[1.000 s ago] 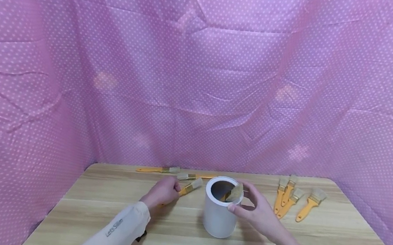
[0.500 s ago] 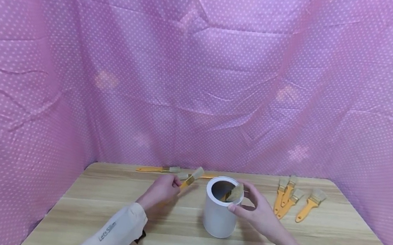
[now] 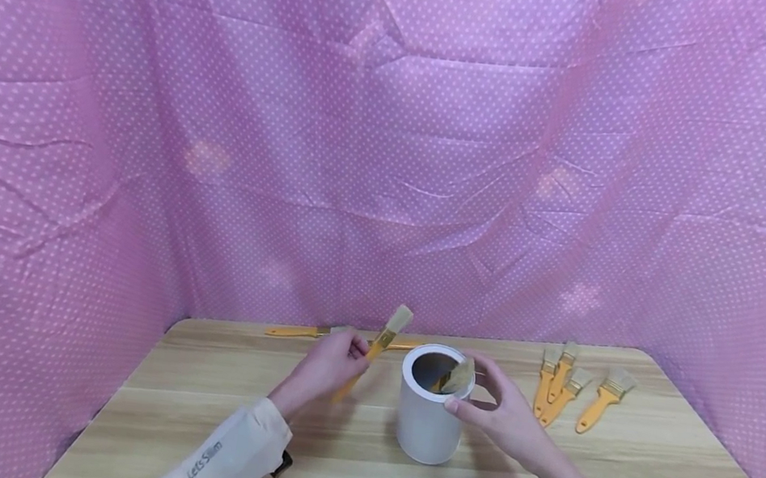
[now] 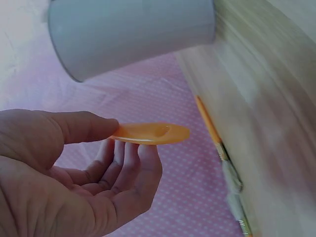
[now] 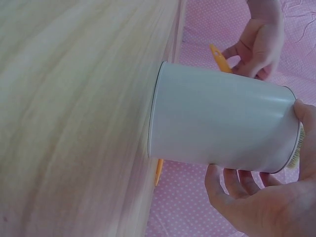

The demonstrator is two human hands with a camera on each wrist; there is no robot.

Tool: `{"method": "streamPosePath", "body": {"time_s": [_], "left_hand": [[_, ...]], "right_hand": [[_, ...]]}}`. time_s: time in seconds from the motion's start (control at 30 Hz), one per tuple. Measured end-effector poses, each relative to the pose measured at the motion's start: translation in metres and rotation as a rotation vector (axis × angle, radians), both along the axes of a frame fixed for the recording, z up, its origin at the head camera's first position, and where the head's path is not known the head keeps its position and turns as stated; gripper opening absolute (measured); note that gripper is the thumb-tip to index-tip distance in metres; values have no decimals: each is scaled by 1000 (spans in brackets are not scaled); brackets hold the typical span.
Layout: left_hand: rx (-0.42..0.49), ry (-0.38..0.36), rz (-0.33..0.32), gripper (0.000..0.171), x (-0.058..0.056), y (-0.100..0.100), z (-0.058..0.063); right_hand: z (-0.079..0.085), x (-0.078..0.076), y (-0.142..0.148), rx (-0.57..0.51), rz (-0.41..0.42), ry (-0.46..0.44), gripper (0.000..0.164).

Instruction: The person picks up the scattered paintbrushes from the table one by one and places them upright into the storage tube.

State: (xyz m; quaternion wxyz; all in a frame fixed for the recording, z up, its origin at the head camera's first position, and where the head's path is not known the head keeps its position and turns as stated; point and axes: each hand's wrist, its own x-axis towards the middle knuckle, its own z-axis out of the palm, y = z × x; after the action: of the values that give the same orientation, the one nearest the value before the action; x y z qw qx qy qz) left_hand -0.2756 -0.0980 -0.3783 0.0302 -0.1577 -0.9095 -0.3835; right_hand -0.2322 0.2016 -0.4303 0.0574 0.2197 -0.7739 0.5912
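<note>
My left hand [image 3: 329, 369] pinches a paintbrush [image 3: 383, 343] with a yellow-orange handle, bristles up and tilted right, raised over the table just left of a white can. In the left wrist view the brush's handle end [image 4: 153, 133] sits between thumb and fingers. The white can [image 3: 427, 433] stands upright with its top open. A wider paintbrush [image 3: 459, 377] leans inside it, bristles at the right rim, its lower handle hidden. My right hand [image 3: 502, 411] grips the can near its rim, thumb in front and fingers at the far side; in the right wrist view the fingers touch the can's wall [image 5: 222, 123].
Two brushes lie at the table's back edge: one with its handle [image 3: 292, 331] to the left, another with its handle [image 3: 405, 345] partly behind the can. Several brushes [image 3: 561, 386] lie at the right on the wooden table [image 3: 197, 409]. A pink dotted cloth [image 3: 395, 151] encloses the table.
My left hand has lifted the paintbrush off the table and swung its bristles upward and slightly right. My right hand and the can have stayed in place.
</note>
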Motion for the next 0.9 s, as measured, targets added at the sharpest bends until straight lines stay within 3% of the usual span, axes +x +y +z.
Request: {"method": "streamPosePath", "body": {"time_s": [0.3,0.57,0.73,0.9], "left_hand": [[114,107,-20,15,17,16,24],[174,193,-90,17,35,34,49],[230,270,-167,17,40,44,56],[330,314,-216,18,40,54,55]], "right_hand": [[1,1,-1,7,-5,-2,72],[3,2,-1,2,0,5,72],[4,2,-1,10,-6,-4,72],[4,3,0,8,7,-12,72]]}}
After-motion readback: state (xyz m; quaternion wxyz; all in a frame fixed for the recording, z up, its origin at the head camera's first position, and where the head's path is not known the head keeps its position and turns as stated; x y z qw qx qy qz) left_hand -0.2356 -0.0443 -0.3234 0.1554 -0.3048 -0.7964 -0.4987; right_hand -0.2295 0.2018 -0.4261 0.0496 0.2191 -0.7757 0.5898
